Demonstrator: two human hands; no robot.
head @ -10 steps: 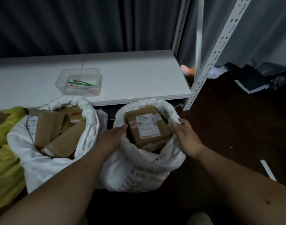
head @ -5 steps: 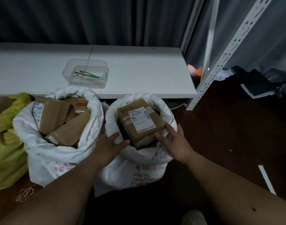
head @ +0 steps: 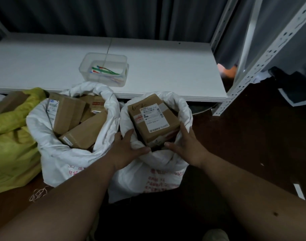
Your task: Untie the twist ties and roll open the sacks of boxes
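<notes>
Now both hands (head: 129, 150) (head: 187, 145) grip the sack's (head: 159, 171) rolled rim; boxes (head: 152, 119) inside.

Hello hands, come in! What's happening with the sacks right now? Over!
Left hand and right hand gripping near rim of right white sack. Labelled box showing inside. Left white sack already open. Nothing in the way.

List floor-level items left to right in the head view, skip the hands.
Yellow sack → left white sack, rolled open, full of boxes → right white sack with a labelled box on top → white rack upright.
</notes>
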